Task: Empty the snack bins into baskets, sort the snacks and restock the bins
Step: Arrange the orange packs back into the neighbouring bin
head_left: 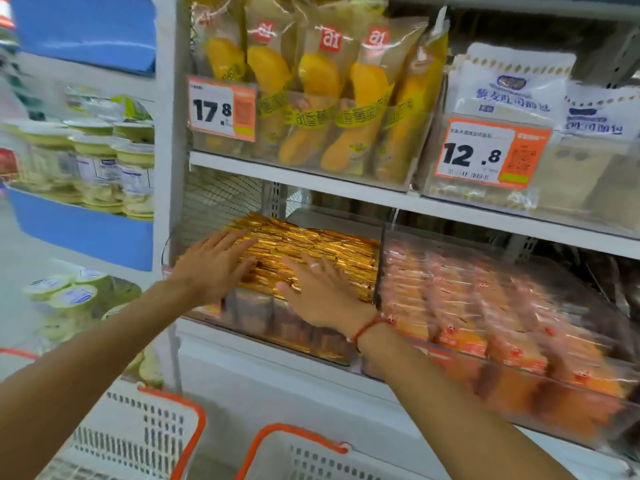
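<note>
A clear bin [277,327] on the lower shelf is packed with gold-wrapped snacks [332,247]. My left hand [214,265] lies flat on the left part of the gold pile, fingers spread. My right hand [322,292] rests palm down on the front of the same pile, fingers apart, a red cord on its wrist. Neither hand grips anything. To the right, a second clear bin [571,403] holds orange-and-pink wrapped snacks [485,306]. Two white baskets with orange handles stand below: one at lower left [138,431], one at lower middle [301,455].
The shelf above carries yellow banana-cake bags [311,98] with a 17.8 price tag [221,109], and white bread bags [512,88] with a 12.8 tag [488,154]. Jars with pale lids [104,161] fill the blue-edged rack at left.
</note>
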The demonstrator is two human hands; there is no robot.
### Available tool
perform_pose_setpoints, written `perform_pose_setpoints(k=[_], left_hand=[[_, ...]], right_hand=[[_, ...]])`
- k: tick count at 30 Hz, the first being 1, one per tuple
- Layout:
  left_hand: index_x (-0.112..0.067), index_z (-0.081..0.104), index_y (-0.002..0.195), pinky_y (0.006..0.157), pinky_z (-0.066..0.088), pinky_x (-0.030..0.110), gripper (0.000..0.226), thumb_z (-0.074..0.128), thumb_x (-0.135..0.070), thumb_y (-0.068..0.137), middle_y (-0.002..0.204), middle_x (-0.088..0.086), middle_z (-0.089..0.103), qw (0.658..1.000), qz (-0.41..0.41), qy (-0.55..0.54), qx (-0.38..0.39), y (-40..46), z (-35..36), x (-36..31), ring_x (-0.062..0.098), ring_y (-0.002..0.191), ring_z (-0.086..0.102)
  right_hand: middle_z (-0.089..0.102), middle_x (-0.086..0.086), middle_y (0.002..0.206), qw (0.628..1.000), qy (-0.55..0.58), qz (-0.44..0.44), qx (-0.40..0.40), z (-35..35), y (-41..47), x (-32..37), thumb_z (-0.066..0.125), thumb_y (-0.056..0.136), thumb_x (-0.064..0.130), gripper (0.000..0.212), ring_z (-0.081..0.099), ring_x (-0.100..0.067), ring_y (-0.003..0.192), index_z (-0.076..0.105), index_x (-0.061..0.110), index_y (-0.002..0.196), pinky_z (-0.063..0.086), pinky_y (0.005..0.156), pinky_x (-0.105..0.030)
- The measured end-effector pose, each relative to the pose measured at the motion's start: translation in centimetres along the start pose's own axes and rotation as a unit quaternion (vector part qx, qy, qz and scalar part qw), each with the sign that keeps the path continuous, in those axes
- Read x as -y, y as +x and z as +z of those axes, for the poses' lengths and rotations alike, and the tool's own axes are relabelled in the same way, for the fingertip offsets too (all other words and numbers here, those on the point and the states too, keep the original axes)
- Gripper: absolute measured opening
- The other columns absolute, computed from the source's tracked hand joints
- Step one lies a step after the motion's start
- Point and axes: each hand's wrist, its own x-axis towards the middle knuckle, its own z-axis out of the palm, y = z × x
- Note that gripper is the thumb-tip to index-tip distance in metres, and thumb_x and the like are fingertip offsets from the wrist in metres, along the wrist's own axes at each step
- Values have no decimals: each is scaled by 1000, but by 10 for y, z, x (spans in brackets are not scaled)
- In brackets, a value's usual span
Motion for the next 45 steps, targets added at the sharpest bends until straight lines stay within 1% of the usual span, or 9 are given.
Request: perform_pose_setpoints(k=[5, 10, 17, 20, 26, 32, 35, 39, 45], left_hand=[[-23, 41, 146, 117, 20, 46, 120, -30, -75, 64, 153, 0, 37, 996, 27, -1, 81, 20, 21, 16, 24, 142, 31], [-8, 49, 121, 83, 47, 63, 60, 8, -37, 87, 135, 21, 56, 975, 133, 142, 105, 15, 33, 26, 52, 111, 56], [-38, 31, 145, 115, 20, 51, 89, -14, -64, 73, 154, -2, 34, 996, 29, 65, 61, 22, 3, 13, 31, 140, 31], [-41, 14, 152, 119, 3, 55, 65, 6, -67, 93, 163, -3, 10, 1000, 3, 18, -22, 66, 10, 4, 27, 149, 7], [-46, -1, 151, 114, -6, 64, 62, 4, -68, 93, 162, -11, -8, 982, -41, -49, 176, 116, 45, 6, 32, 148, -13], [-46, 6, 152, 116, -5, 60, 53, 10, -58, 100, 163, -12, -2, 985, -24, -42, 166, 109, 47, 6, 30, 149, -9], [-45, 5, 152, 115, -8, 61, 53, 10, -58, 100, 163, -12, -5, 980, -43, -40, 191, 111, 40, 0, 29, 149, -12], [-44, 4, 152, 116, -9, 56, 64, 9, -69, 94, 162, -10, -3, 991, 23, 7, 133, 84, 14, 5, 27, 149, -12], [-31, 48, 141, 105, 31, 28, 61, 21, -57, 93, 146, -9, 46, 971, 173, -166, 20, -5, 10, 7, 12, 134, 40]], right_hand=[[-3, -5, 163, 993, 21, 69, 90, 16, 37, -12, 13, 98, 62, 58, -7, -34, 148, 2, 43, 152, -8, 116, -56], [5, -2, 163, 991, 12, 70, 111, 12, 41, -13, 17, 100, 58, 52, -1, -30, 149, 11, 46, 150, -3, 116, -57], [6, 5, 163, 993, -2, 65, 96, -2, 39, -15, 21, 97, 65, 53, 2, -28, 149, 17, 51, 148, 3, 117, -56], [-8, 3, 163, 991, 10, 130, -12, -8, 72, -12, 23, 97, 63, 56, -15, -32, 147, 9, 50, 149, -8, 113, -62], [-10, -6, 163, 969, -22, 238, 70, 12, 111, -31, 14, 95, 69, 68, -17, -38, 146, -2, 39, 153, -5, 112, -68], [0, -3, 163, 970, -6, 221, 98, 13, 108, -28, 16, 96, 67, 66, -10, -33, 148, 4, 38, 154, 0, 116, -62], [13, -8, 161, 965, 73, 229, 110, -2, 93, -36, 25, 103, 49, 63, 4, -31, 149, 11, 16, 155, 23, 117, -36], [18, -1, 161, 989, 33, 86, 119, -34, 65, -34, 29, 98, 60, 68, 16, -26, 148, 16, 25, 154, 21, 119, -41], [57, 11, 135, 988, -120, -86, -43, -29, -48, -36, 44, 97, 51, 42, 56, -12, 118, 51, 36, 135, 47, 99, -35]])
